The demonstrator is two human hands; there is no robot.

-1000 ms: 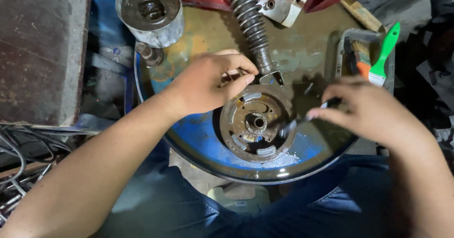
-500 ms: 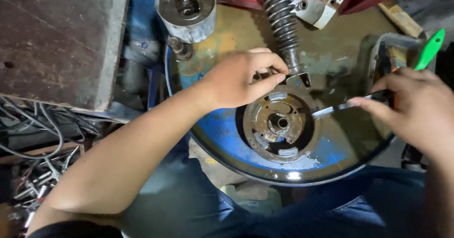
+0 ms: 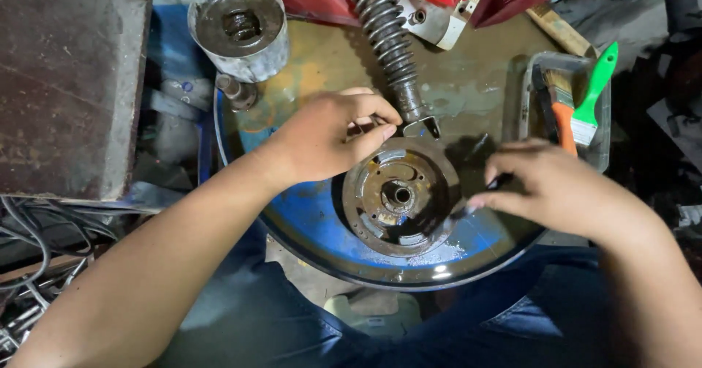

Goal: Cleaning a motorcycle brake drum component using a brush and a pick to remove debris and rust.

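Left hand: fingers closed on the upper rim of the round metal hub — it is kept from turning.
Right hand: a thin dark tool is pinched, tip at the hub's right edge.
Hub: laid flat on the blue drum top, beside the coil spring.

Our left hand lies knuckles up, its forearm running in from seven o'clock, fingers curled and thumb pressed against them at its three o'clock edge. Our right hand comes in from five o'clock, fingertips pinched together and pointing toward nine o'clock.
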